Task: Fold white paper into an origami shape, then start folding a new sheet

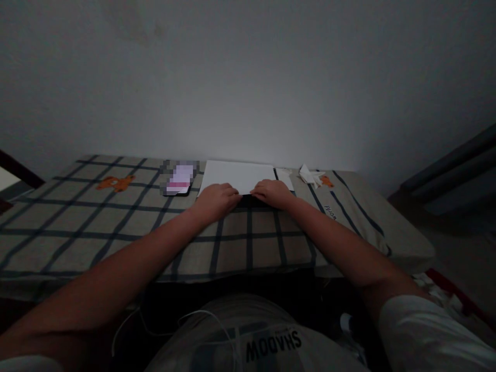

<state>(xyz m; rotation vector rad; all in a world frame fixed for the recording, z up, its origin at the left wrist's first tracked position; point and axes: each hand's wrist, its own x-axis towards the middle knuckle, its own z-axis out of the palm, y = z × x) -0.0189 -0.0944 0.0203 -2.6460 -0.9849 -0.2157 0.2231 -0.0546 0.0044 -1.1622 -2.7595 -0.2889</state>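
A white sheet of paper (236,175) lies on the checked tablecloth near the wall. My left hand (219,200) rests on its near left part, fingers curled at the near edge. My right hand (273,193) is closed at the same edge, a little further right, its thumb and fingers pressed together on the paper. A small gap separates the two hands. A dark strip shows below the paper's edge between them; what it is I cannot tell. My palms hide the near corners of the sheet.
Left of the paper lies a phone (181,179) with a lit, partly blurred screen. Crumpled or folded white paper (308,175) sits to the right. The checked tablecloth (127,227) covers the table, which stands against a grey wall (248,77). A white cable (203,312) hangs over my lap.
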